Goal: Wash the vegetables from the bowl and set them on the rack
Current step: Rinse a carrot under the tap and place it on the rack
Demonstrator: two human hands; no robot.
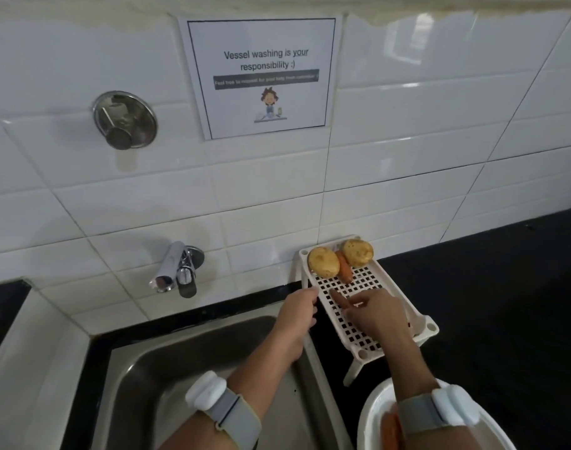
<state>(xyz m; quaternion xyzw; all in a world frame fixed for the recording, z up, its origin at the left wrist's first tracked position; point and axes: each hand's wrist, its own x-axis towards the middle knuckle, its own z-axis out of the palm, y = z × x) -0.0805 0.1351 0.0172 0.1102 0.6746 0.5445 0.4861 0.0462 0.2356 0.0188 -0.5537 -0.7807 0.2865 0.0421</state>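
Right hand is pinching a carrot onto the rack; left hand is gripping its edge. Beyond them two potatoes and a second carrot are drying; more is waiting in the bowl below.

The black countertop runs along the white tiled wall and carries all items in view. A stainless steel sink is set into it at the left. A cream perforated plastic rack stands on short legs directly on the countertop, just right of the sink rim, with its far end against the wall. A white bowl rests on the countertop at the near edge, just in front of the rack's near leg. The bowl is partly cut off by the frame. A further dark countertop section lies left of the sink.
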